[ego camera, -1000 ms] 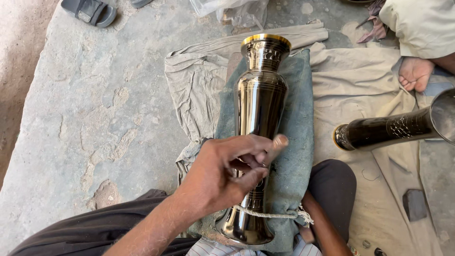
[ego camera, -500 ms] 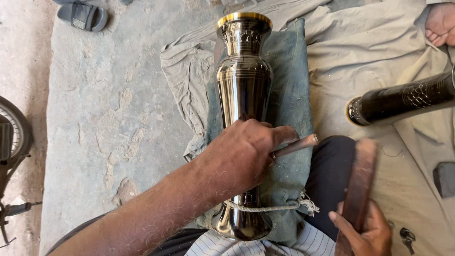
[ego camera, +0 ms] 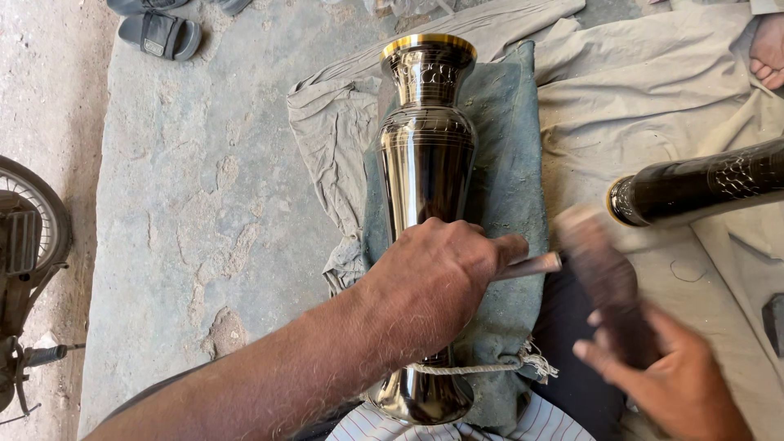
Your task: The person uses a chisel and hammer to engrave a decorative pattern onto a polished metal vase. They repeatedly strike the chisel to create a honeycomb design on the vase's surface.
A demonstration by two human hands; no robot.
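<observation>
Raised since earlier, right hand (ego camera: pixel 670 384) grips a wooden mallet (ego camera: pixel 604 282); left hand (ego camera: pixel 433 282) pinches a chisel (ego camera: pixel 531 265) on the vase (ego camera: pixel 426 171).

Left hand (ego camera: pixel 433 282) hides the vase (ego camera: pixel 426 163) waist and most of the metal tool (ego camera: pixel 529 265). Dark block (ego camera: pixel 600 282) above right hand (ego camera: pixel 674 384) motion-blurred, kind unclear. Second vase (ego camera: pixel 702 189) beyond it cut by the right edge.

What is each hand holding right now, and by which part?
Left hand grips a thin metal punch by its upper shaft, resting on the vase. Right hand holds a blurred dark wooden mallet by its lower end.
</observation>
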